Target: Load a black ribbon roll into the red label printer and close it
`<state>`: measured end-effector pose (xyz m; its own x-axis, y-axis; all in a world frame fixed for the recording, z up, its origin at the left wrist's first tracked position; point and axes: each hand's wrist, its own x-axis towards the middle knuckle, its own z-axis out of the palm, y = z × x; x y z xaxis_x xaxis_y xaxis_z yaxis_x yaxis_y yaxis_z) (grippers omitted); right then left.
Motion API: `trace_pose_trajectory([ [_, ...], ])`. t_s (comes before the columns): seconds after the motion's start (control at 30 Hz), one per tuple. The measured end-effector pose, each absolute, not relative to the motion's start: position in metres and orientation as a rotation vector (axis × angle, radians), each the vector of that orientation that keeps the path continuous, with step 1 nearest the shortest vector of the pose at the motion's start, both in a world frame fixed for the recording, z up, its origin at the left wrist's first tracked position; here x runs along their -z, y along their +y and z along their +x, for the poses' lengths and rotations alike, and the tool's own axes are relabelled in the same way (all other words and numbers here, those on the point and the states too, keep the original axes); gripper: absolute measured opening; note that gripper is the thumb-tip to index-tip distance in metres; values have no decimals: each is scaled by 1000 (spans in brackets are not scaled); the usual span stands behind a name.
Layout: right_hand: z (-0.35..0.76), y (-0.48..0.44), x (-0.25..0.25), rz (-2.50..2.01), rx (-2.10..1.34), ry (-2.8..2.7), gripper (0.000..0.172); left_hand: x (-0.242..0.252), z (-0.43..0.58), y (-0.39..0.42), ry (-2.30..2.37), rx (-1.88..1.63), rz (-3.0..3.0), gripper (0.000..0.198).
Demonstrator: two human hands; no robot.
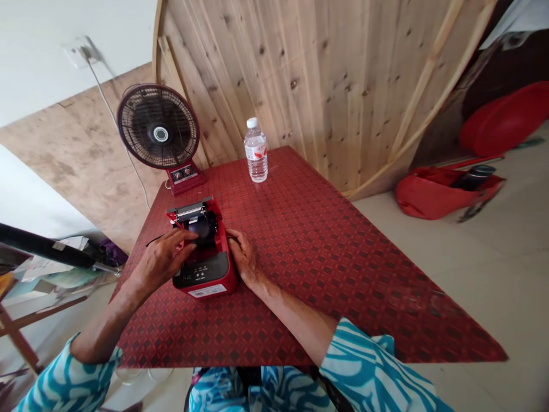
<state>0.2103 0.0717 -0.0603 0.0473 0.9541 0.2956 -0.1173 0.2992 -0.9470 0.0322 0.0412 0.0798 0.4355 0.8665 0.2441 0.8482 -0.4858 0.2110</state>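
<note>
A red and black label printer [206,274] stands on the table with its lid [191,212] raised. Inside its bay sits a dark, shiny roll [201,229]. My left hand [165,254] reaches in from the left, its thumb and fingers closed on the near left side of this roll; the fingertips are partly lost against the dark bay. Against the printer's right side lies my right hand [243,254], its fingers stretched forward along the casing, steadying it without wrapping round it.
A dark red fan [159,129] stands at the table's far left corner, its cord running to a wall socket [83,52]. A water bottle [256,151] stands upright near the back edge of the red patterned table [309,252]. Right of it, a red bag [433,194] lies on the floor.
</note>
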Motion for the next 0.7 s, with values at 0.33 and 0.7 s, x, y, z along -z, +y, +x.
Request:
trace_pose_trajectory([
  [0.33, 212, 73, 62, -894, -1014, -1232, 30, -89, 26, 35, 1326, -128, 2610, 32],
  [0.7, 210, 74, 64, -897, -1014, -1227, 33, -73, 74, 80, 1639, 462, 2695, 30],
])
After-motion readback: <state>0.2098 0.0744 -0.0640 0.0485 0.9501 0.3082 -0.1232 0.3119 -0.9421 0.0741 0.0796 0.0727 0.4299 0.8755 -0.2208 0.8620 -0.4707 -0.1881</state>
